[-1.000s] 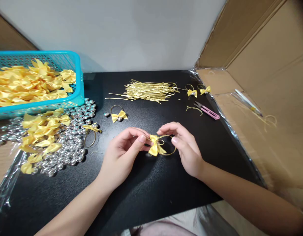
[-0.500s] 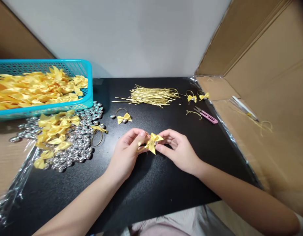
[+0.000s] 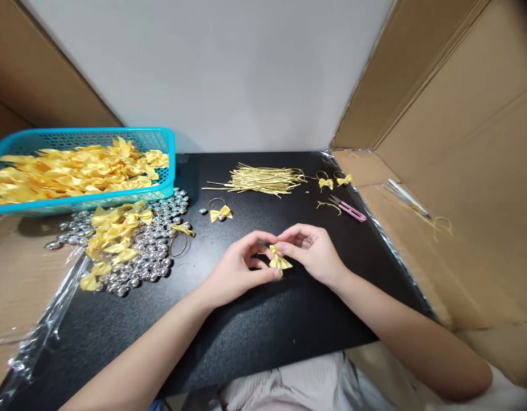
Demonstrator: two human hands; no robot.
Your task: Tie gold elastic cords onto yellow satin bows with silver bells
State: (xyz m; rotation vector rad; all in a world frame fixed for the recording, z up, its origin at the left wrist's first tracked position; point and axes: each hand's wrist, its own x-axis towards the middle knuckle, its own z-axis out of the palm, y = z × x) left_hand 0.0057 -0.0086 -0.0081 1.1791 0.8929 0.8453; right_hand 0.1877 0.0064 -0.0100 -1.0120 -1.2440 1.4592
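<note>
Over the middle of the black table top, my left hand and my right hand meet around a small yellow ribbon bow. Both pinch it with fingertips; a thin gold cord runs with the bow between the fingers. A finished bow with a gold loop and silver bead lies just beyond my left hand. Two more finished bows sit at the back right.
A turquoise basket full of yellow bows stands at the back left. In front of it lies a heap of silver beads with loose yellow bows on top. A bundle of gold cords and pink snips lie further back. Cardboard walls stand to the right.
My hands have drawn closer together and the gold loop that stood open beside the bow is now folded in between my fingers. The camera has tilted, shifting the scene down.
</note>
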